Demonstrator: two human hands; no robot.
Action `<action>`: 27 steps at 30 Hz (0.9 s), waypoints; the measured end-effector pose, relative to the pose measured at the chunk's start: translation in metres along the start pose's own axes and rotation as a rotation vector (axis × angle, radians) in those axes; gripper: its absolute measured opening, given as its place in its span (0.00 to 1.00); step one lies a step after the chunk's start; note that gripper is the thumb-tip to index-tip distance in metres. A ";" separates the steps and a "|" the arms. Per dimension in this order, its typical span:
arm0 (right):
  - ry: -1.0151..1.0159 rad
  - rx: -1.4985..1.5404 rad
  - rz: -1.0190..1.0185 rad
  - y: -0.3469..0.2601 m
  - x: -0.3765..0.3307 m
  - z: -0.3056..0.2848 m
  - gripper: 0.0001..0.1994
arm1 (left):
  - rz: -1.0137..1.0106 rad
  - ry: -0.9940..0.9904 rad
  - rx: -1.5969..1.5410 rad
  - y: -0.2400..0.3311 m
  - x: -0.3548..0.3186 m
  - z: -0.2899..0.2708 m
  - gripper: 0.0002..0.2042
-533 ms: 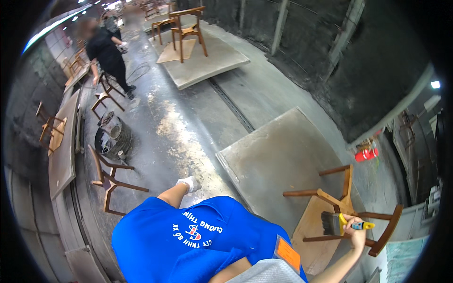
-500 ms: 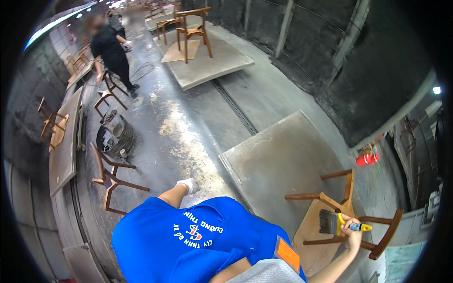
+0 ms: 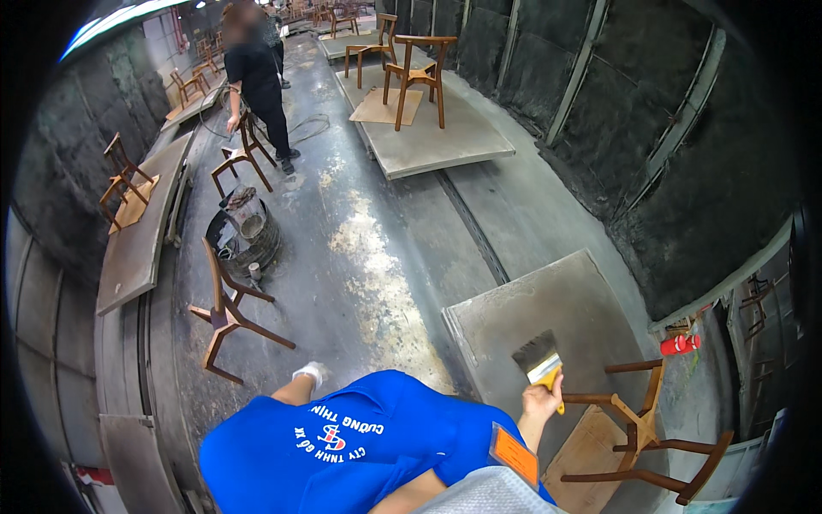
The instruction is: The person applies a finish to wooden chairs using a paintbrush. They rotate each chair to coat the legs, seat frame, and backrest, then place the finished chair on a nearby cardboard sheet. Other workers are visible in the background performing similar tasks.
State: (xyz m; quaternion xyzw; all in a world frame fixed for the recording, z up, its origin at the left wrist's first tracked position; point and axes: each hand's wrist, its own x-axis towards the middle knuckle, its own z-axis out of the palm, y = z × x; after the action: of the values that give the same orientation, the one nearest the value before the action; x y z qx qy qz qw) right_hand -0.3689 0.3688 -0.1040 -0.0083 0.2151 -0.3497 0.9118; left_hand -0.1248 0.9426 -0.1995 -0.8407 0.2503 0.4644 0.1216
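Yellow-handled brush, held in the closed fingers of the right hand, points its bristles forward and slightly left against the grey platform; the wooden chair lies rightward, nearer this hand. Left hand: well apart, finger state indiscernible.

Dark, stained walls flank a grey, pale-patched floor below a bright strip.

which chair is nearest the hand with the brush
The lower-right chair: one leg ends close beside the right hand; the other chairs stand clearly farther away.
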 end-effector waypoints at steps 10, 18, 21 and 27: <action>0.242 -0.468 0.388 0.103 0.046 0.028 0.13 | -0.226 -0.025 -0.571 0.023 -0.019 0.043 0.23; 0.378 -0.649 0.368 0.104 0.132 -0.052 0.13 | -0.320 0.032 -0.794 0.029 -0.018 0.006 0.23; 0.344 -0.993 0.295 0.090 0.169 -0.100 0.11 | -0.359 0.065 -0.839 0.023 -0.016 -0.019 0.23; 0.651 -2.512 0.510 0.066 0.205 -0.137 0.20 | -0.454 0.129 -0.923 0.017 -0.016 -0.090 0.24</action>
State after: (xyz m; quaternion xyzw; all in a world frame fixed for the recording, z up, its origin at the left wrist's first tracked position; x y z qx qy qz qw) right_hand -0.2459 0.3058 -0.3179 -0.7179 0.5939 0.2805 0.2308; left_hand -0.0766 0.8936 -0.1367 -0.8669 -0.1625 0.4354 -0.1800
